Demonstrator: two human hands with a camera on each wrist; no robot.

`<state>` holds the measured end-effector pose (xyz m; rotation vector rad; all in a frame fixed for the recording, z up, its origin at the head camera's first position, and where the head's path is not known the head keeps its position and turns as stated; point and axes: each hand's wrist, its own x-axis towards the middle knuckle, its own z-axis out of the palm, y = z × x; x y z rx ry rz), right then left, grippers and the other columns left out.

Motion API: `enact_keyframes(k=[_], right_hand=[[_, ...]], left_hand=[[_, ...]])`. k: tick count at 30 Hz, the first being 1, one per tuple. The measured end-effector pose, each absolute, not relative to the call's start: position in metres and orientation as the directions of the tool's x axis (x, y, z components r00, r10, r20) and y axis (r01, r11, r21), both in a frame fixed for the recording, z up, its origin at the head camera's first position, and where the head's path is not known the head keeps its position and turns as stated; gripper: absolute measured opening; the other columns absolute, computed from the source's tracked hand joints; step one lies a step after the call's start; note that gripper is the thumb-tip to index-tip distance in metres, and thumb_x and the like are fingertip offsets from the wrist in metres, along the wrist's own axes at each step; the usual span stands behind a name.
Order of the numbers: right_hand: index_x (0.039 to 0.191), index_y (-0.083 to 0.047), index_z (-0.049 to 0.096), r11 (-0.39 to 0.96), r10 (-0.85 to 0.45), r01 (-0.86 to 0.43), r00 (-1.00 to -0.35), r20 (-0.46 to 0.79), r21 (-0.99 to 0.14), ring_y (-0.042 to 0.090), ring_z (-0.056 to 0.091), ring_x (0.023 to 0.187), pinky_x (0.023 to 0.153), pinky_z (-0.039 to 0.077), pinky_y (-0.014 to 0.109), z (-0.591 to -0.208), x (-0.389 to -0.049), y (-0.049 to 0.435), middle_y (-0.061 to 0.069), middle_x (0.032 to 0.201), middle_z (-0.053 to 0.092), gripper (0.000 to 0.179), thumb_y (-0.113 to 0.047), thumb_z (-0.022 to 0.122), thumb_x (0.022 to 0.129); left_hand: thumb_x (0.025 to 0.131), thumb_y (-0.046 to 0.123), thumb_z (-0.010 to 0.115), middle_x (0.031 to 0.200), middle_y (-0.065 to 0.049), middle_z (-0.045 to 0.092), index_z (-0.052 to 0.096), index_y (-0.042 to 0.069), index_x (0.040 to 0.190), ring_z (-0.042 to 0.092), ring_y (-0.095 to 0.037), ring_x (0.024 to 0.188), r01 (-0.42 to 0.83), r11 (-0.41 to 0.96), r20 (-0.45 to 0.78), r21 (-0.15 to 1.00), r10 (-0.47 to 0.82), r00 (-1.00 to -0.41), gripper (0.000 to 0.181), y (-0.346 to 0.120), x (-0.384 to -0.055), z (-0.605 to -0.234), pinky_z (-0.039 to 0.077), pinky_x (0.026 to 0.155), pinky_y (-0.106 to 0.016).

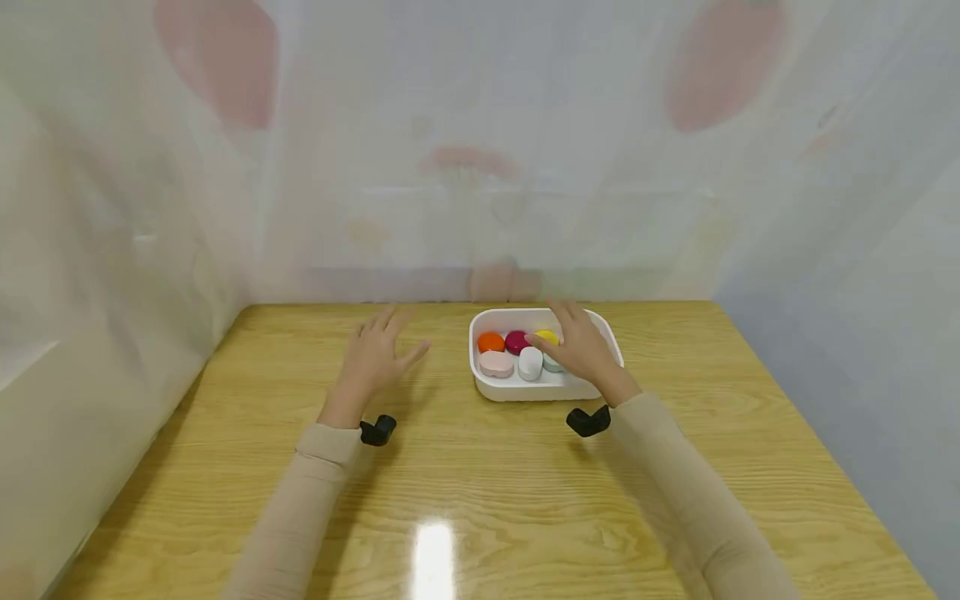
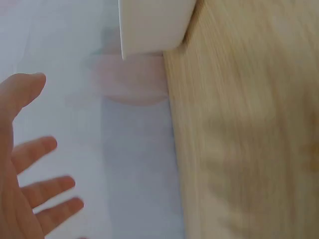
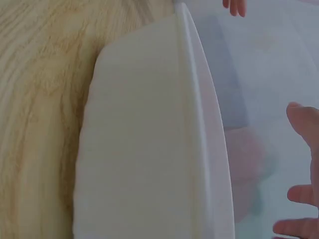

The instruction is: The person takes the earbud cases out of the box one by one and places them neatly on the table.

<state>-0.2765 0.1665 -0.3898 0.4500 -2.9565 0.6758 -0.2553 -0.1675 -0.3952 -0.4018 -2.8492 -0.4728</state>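
A white rectangular tray with rounded corners stands on the wooden table. In it lie several small rounded cases: an orange one, a dark red one, a yellow one, a pale pink one and a white one. My right hand hovers above the tray's right part, fingers spread and holding nothing, and hides part of the contents. To the left of the tray, my left hand is held over the table with its fingers apart and nothing in them. The tray's outer wall fills much of the right wrist view.
The wooden table reaches back to a pale printed curtain, and similar sheets hang along both sides. Black wrist mounts sit below each wrist, close over the tabletop.
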Motion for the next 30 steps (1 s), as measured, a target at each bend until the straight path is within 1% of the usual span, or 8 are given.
enact_keyframes(k=[3,7,11,15,17,20,25,30], right_hand=[[0.148,-0.002,0.031,0.792,-0.307,-0.316,-0.946,0.106,-0.522,0.042,0.033,0.142,0.117,0.031,0.058,-0.395,-0.274,0.167,0.022,0.154,0.034,0.076,-0.045,0.06,0.092],[0.14,0.003,0.044,0.702,-0.35,-0.351,-0.928,0.128,-0.62,0.041,0.049,0.129,0.109,0.043,0.054,-0.404,-0.272,0.165,0.024,0.143,0.049,0.066,-0.031,0.067,0.089],[0.128,0.008,0.054,0.617,-0.398,-0.407,-0.9,0.179,-0.673,0.041,0.06,0.114,0.101,0.05,0.052,-0.412,-0.273,0.161,0.027,0.128,0.06,0.054,-0.018,0.073,0.085],[0.118,0.012,0.06,0.576,-0.443,-0.45,-0.873,0.201,-0.683,0.04,0.063,0.105,0.097,0.053,0.051,-0.419,-0.276,0.154,0.029,0.115,0.066,0.047,-0.011,0.076,0.081],[0.115,0.012,0.061,0.57,-0.458,-0.456,-0.867,0.197,-0.684,0.039,0.064,0.103,0.096,0.053,0.049,-0.422,-0.278,0.15,0.028,0.111,0.067,0.044,-0.009,0.077,0.08],[0.111,0.011,0.064,0.56,-0.471,-0.465,-0.86,0.199,-0.686,0.038,0.065,0.1,0.095,0.054,0.048,-0.424,-0.281,0.144,0.027,0.106,0.069,0.04,-0.007,0.078,0.078],[0.108,0.01,0.066,0.572,-0.496,-0.467,-0.852,0.169,-0.674,0.036,0.066,0.101,0.096,0.054,0.046,-0.425,-0.289,0.134,0.024,0.106,0.07,0.037,-0.008,0.078,0.078],[0.102,0.007,0.069,0.58,-0.537,-0.509,-0.826,0.171,-0.637,0.031,0.067,0.094,0.092,0.056,0.042,-0.429,-0.297,0.127,0.021,0.1,0.072,0.032,-0.008,0.08,0.075]], left_hand=[[0.095,0.047,0.054,0.154,-0.019,0.035,0.038,0.017,0.148,0.034,-0.042,0.142,0.366,0.821,0.242,0.439,0.284,-0.928,0.063,-0.164,-0.251,-0.402,0.031,0.113,-0.065],[0.097,0.042,0.054,0.156,-0.015,0.034,0.041,0.018,0.147,0.03,-0.039,0.145,0.377,0.662,0.182,0.648,0.347,-0.92,0.057,-0.157,-0.251,-0.413,0.029,0.116,-0.062],[0.098,0.034,0.055,0.151,-0.013,0.043,0.046,0.012,0.143,0.036,-0.036,0.143,0.384,0.524,0.166,0.76,0.415,-0.895,0.052,-0.147,-0.254,-0.425,0.03,0.117,-0.058],[0.099,0.026,0.053,0.148,-0.016,0.047,0.046,0.006,0.142,0.042,-0.038,0.139,0.337,0.413,0.131,0.846,0.452,-0.883,0.048,-0.136,-0.256,-0.436,0.032,0.117,-0.057],[0.099,0.021,0.053,0.148,-0.018,0.047,0.047,0.007,0.142,0.043,-0.039,0.138,0.295,0.363,0.109,0.884,0.454,-0.884,0.045,-0.131,-0.258,-0.441,0.032,0.117,-0.056],[0.099,0.019,0.053,0.148,-0.017,0.047,0.047,0.008,0.142,0.045,-0.038,0.137,0.255,0.314,0.088,0.914,0.461,-0.883,0.045,-0.121,-0.26,-0.447,0.034,0.116,-0.054],[0.099,0.026,0.054,0.148,-0.013,0.049,0.048,0.009,0.142,0.049,-0.032,0.136,0.215,0.283,0.06,0.935,0.469,-0.881,0.047,-0.11,-0.264,-0.457,0.037,0.116,-0.048],[0.098,0.026,0.055,0.143,-0.016,0.053,0.049,0.011,0.141,0.053,-0.033,0.131,0.221,0.28,0.072,0.934,0.459,-0.885,0.046,-0.103,-0.265,-0.463,0.042,0.112,-0.046]])
